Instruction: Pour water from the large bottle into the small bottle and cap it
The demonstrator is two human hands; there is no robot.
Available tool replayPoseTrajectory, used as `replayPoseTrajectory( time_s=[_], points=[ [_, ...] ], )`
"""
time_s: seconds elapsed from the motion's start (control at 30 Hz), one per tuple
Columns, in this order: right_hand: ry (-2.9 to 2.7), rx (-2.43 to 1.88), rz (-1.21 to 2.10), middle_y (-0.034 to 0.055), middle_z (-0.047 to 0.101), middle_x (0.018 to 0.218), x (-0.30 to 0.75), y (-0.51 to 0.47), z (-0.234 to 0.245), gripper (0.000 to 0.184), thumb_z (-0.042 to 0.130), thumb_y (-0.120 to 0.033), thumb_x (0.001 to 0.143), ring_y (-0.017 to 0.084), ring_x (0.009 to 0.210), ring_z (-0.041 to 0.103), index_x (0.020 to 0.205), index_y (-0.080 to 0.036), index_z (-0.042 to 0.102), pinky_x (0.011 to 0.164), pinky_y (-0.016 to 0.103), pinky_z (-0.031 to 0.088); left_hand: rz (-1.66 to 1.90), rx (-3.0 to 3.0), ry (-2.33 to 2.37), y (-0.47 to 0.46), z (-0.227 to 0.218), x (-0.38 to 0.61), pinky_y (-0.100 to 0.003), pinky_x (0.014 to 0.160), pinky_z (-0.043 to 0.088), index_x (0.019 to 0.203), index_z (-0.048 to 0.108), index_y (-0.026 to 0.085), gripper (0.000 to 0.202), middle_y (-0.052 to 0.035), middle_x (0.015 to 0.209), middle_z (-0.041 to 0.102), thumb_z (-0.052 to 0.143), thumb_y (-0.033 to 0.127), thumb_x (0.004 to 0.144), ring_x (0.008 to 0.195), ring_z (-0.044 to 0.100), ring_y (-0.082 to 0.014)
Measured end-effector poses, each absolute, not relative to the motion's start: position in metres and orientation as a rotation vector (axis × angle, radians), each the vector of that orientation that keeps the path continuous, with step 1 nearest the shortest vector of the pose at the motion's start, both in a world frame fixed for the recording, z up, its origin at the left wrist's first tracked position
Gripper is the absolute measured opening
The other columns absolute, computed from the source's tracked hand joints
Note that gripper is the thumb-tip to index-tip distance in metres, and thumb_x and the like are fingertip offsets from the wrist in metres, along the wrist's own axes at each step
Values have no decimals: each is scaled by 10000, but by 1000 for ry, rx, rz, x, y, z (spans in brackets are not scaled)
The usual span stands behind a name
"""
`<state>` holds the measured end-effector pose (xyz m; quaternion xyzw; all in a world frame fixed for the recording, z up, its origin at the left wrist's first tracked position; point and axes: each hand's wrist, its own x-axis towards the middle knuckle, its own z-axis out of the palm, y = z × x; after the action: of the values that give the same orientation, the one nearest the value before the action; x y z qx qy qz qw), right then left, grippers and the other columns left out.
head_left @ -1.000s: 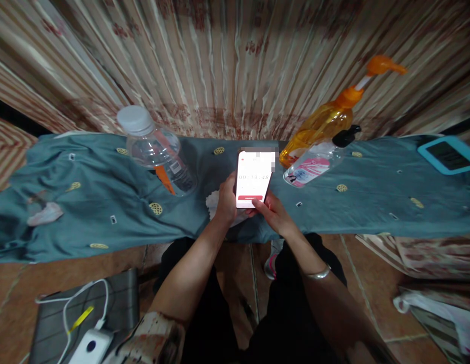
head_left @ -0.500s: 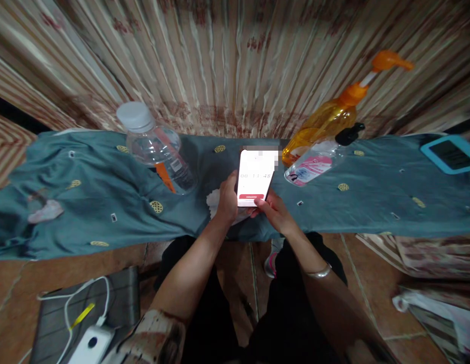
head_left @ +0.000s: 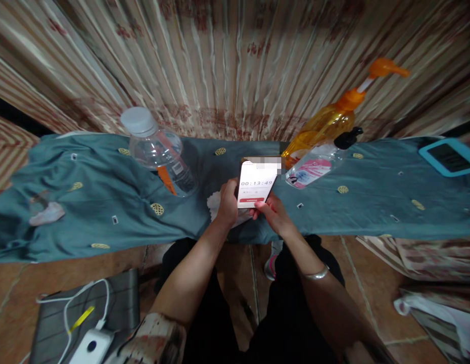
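Note:
A white-screened phone [head_left: 255,184] showing a timer is held over the near edge of a table draped in teal cloth [head_left: 87,212]. My left hand [head_left: 227,205] grips its left side with fingers wrapped round it. My right hand [head_left: 271,212] holds the lower right corner, thumb near the red button on the screen. A silver bangle [head_left: 314,274] sits on my right wrist. A white crumpled tissue [head_left: 214,205] lies under my left hand.
A clear water bottle [head_left: 159,151] stands left of the phone. An orange pump bottle [head_left: 326,121] and a clear bottle with a pink label [head_left: 314,167] lean at the right. A blue-cased tablet [head_left: 449,156] lies far right. A power bank [head_left: 91,346] with cable rests on a grey case below left.
The phone has tilted flatter and sunk slightly toward the table, and its timer has counted up by one second. Both hands stay on it.

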<state>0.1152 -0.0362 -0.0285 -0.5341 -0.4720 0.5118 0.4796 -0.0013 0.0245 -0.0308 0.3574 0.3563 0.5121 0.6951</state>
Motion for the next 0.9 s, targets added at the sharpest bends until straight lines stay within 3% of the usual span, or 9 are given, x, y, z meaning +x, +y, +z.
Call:
replayPoseTrajectory(
  time_s=[0.43,0.63,0.9],
  points=[
    [-1130,-1334,1230,19,685,758,111,-35,-25,340,566,-377,752,183,550,603,1036,-195,528,530,342,508,1193,784,835,27,-27,-1,-259,447,384,536,536,202,305,9,488,573,533,414,754,444,497,-133],
    [-1153,-1315,1224,35,688,771,113,-36,-28,312,557,-377,794,205,591,628,1042,-190,525,543,356,516,1224,763,809,26,-27,-2,-257,414,357,520,504,208,305,13,470,558,562,393,756,427,496,-137],
    [-1223,-1305,1196,14,665,745,114,-38,-26,405,574,-474,861,180,576,617,1144,-193,504,545,333,526,1147,613,768,30,-27,1,-254,443,383,613,561,183,317,-1,522,588,553,466,757,446,519,-133]
  ],
)
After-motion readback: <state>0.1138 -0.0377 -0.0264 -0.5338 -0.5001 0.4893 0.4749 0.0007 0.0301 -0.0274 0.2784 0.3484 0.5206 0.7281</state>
